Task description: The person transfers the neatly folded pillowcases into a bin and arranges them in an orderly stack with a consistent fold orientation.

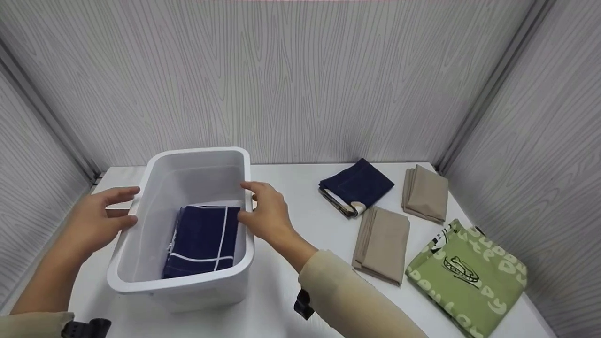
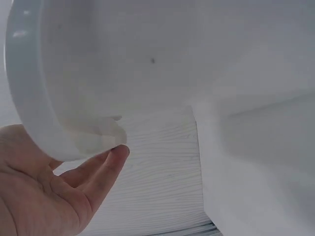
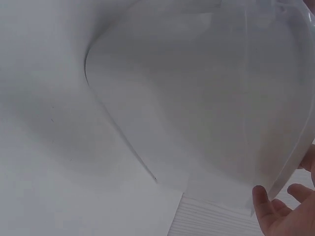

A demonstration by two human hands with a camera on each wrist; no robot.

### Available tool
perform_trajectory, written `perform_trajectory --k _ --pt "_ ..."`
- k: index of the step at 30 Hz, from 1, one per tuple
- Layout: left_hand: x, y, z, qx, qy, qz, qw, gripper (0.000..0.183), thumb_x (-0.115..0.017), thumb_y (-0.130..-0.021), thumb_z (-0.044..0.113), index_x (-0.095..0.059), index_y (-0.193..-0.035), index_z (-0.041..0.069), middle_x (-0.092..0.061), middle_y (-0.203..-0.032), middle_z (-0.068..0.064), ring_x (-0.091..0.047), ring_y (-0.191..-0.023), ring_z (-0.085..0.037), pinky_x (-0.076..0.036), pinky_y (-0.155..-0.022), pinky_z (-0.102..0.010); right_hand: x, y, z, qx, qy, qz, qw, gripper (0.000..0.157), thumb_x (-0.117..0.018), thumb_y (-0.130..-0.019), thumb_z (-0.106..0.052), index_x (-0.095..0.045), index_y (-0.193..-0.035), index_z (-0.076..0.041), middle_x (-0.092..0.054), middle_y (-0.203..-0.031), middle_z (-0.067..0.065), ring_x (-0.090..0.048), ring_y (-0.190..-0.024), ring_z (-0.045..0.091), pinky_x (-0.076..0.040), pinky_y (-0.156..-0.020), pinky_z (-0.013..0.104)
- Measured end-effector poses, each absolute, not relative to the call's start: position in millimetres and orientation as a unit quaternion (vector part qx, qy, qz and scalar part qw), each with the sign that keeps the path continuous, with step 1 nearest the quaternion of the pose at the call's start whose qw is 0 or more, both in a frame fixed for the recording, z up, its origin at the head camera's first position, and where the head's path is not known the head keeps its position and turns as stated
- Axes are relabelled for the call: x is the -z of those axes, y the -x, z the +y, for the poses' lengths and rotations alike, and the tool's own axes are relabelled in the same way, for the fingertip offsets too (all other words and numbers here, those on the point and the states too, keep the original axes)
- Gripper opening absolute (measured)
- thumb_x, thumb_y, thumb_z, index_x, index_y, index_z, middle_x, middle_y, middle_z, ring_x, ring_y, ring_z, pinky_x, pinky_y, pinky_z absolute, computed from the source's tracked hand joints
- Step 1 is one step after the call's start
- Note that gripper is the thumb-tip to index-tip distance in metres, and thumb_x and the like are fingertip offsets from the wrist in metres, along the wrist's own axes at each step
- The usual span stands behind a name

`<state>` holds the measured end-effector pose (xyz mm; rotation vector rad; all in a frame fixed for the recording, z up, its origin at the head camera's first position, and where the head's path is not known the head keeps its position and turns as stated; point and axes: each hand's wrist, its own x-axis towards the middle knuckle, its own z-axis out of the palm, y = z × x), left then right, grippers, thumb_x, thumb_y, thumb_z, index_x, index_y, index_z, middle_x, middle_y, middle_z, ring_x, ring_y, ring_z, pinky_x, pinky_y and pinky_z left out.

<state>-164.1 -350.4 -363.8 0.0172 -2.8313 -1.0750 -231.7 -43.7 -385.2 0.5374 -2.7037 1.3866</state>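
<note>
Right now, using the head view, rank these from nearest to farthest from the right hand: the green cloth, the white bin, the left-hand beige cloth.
1. White bin: the right hand touches its right rim.
2. Left-hand beige cloth: on the table, right of the bin.
3. Green cloth: farther right on the table.

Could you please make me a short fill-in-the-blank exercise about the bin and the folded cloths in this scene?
1. Inside the white bin lies a folded navy cloth with ____ lines.
2. Outside the bin, exactly ____ beige cloths lie on the table.
3. The lettered cloth outside the bin is ____.
4. The hand nearer the beige cloths is the person's ____ hand.
Missing words: white; two; green; right.
</note>
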Motion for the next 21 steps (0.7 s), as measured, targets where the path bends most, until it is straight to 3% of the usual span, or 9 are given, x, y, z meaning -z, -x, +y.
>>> perform_trajectory --k 2,8,21 --pt "364.9 165.7 -344.7 0.357 -0.006 -0.933 0.052 0.06 -0.066 -0.089 0.001 -0.047 -0.145 -0.002 -0.048 -0.141 -0.034 -0.057 -0.117 -0.053 -0.058 -0.075 -0.028 386.7 233.5 -37.7 -0.457 -0.168 -0.873 0.028 0.06 -0.073 -0.077 -0.005 -0.062 -0.136 -0.014 -0.059 -0.137 0.006 -0.063 -0.119 0.026 -0.057 -0.088 0.033" --pt "364.3 168.8 -324.5 0.355 -0.001 -0.934 0.037 0.058 -0.064 -0.09 0.004 -0.046 -0.146 0.0 -0.046 -0.144 -0.033 -0.056 -0.119 -0.053 -0.056 -0.085 -0.054 391.2 238.8 -19.7 -0.473 -0.16 -0.866 0.031 0.061 -0.073 -0.076 -0.004 -0.061 -0.136 -0.014 -0.059 -0.137 0.007 -0.061 -0.121 0.029 -0.057 -0.088 0.037" --pt "361.5 185.3 -288.1 0.382 0.011 -0.924 0.024 0.058 -0.065 -0.091 0.002 -0.046 -0.146 0.002 -0.044 -0.147 -0.032 -0.055 -0.122 -0.051 -0.056 -0.087 -0.055 394.8 249.6 17.9 -0.472 -0.151 -0.867 0.058 0.064 -0.072 -0.072 -0.003 -0.063 -0.134 -0.012 -0.061 -0.134 0.006 -0.063 -0.118 0.026 -0.055 -0.091 0.037"
